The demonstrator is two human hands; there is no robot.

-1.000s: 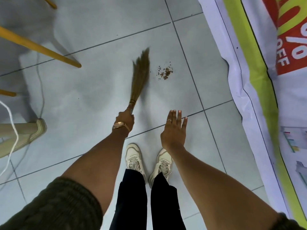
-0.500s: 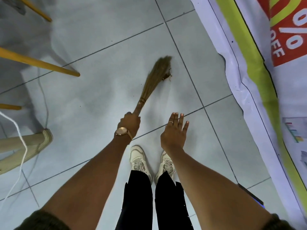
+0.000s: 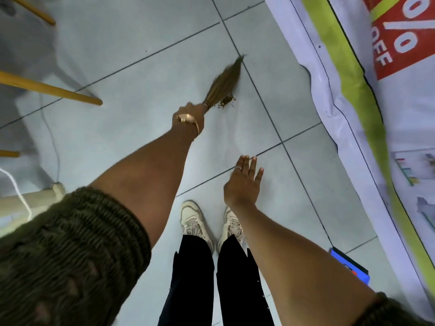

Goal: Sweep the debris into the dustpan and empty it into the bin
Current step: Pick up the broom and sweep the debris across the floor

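My left hand (image 3: 191, 114), with a gold watch on the wrist, grips the bound end of a short straw broom (image 3: 223, 82). The bristles point up and to the right across the grey tiled floor (image 3: 131, 38). A small pile of brown debris (image 3: 226, 101) lies on the tile just below the bristles, close to my left hand. My right hand (image 3: 243, 183) hovers open above the floor near my feet, fingers spread, a ring on one finger, holding nothing. No dustpan or bin is clearly visible.
A printed banner (image 3: 348, 95) with green and red areas covers the floor on the right. Yellow wooden legs (image 3: 54, 91) slant in from the left, beside a white cable (image 3: 18, 191) and a cream base (image 3: 30, 201). A blue object (image 3: 350, 267) lies by my right forearm. My shoes (image 3: 191, 220) stand below.
The broom swung right across the debris and now lies past it. The debris pile has been drawn toward me, closer to my left hand. My right hand stayed open.
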